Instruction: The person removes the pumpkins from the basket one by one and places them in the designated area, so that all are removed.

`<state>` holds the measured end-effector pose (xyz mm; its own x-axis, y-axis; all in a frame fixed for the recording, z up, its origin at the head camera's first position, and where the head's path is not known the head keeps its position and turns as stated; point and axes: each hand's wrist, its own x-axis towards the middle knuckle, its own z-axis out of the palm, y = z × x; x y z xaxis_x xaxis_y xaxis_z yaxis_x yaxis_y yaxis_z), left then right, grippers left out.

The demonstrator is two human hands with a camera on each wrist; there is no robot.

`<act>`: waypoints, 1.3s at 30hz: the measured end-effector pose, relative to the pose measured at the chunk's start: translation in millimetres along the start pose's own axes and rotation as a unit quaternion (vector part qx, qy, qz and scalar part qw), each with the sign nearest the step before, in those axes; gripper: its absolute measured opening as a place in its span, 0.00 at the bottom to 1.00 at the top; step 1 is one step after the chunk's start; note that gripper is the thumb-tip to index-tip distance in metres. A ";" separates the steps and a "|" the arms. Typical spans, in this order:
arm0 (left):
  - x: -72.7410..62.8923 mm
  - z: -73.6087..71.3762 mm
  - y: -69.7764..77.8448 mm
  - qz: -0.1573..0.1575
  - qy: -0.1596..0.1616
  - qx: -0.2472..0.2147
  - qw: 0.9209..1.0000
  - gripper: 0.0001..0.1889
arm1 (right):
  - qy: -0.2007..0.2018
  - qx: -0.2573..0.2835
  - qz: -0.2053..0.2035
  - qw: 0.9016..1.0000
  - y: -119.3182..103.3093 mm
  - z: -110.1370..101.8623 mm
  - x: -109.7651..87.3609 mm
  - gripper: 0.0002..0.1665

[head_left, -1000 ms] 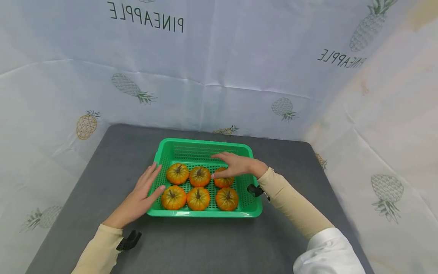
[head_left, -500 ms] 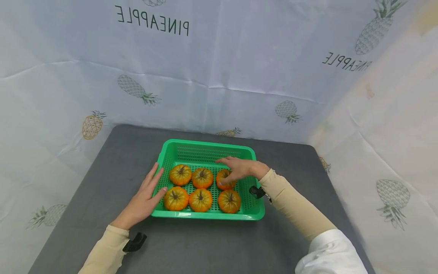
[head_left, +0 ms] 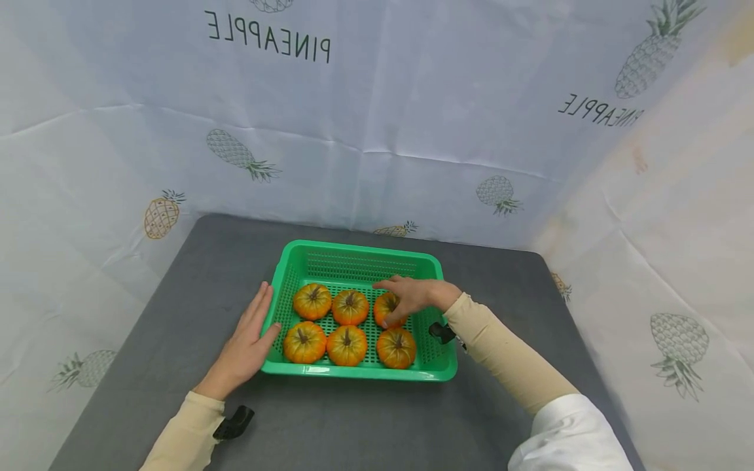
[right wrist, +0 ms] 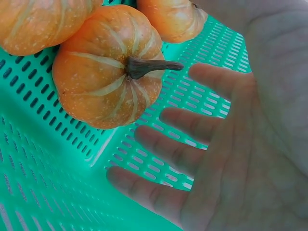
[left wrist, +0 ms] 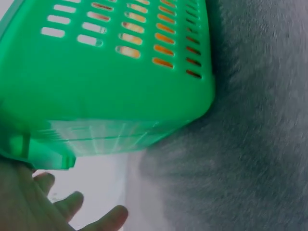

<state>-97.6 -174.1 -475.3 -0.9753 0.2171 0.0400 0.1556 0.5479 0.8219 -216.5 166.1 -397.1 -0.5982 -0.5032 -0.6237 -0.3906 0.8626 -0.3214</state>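
Note:
Small orange pumpkins with brown stems sit in two rows in a green perforated basket (head_left: 353, 372). My left hand (head_left: 244, 350) lies along the basket's left side with straight fingers, close against the rim. In the left wrist view, its fingers (left wrist: 113, 219) extend past the basket's corner. My right hand (head_left: 417, 296) reaches over the right side, above the back right pumpkin (head_left: 384, 305), and partly hides it. The thumb is at that pumpkin's near side. In the right wrist view, the fingers (right wrist: 166, 149) are spread and nearly straight beside a pumpkin (right wrist: 106, 72).
The basket stands on a dark grey table (head_left: 330, 425). A white cloth (head_left: 412, 98) printed with pineapples hangs behind and along the sides. The front right pumpkin (head_left: 396, 348) lies just nearer than my right hand. Each wrist carries a black camera mount (head_left: 234, 422).
My right hand has lowered onto the back right pumpkin, and its thumb has moved toward the pumpkin's near side. The left hand stays by the left rim. The head view has shifted slightly.

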 end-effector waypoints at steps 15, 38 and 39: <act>-2.3 -2.1 4.2 -0.075 -0.028 0.038 0.996 0.36 | -0.024 0.003 0.016 1.000 3.9 5.4 7.4 0.51; -5.6 1.3 5.0 -0.054 -0.012 -0.010 0.998 0.30 | -0.013 -0.016 0.035 0.999 5.3 13.3 20.7 0.46; -5.7 1.2 5.0 -0.056 -0.012 -0.010 0.998 0.30 | -0.012 -0.015 0.035 0.999 5.3 13.8 21.4 0.46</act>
<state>-91.0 -171.7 -472.1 -0.9824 0.1745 -0.0667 0.0418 0.5530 0.8321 -221.7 160.6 -422.0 -0.6076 -0.4394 -0.6617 -0.3692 0.8938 -0.2545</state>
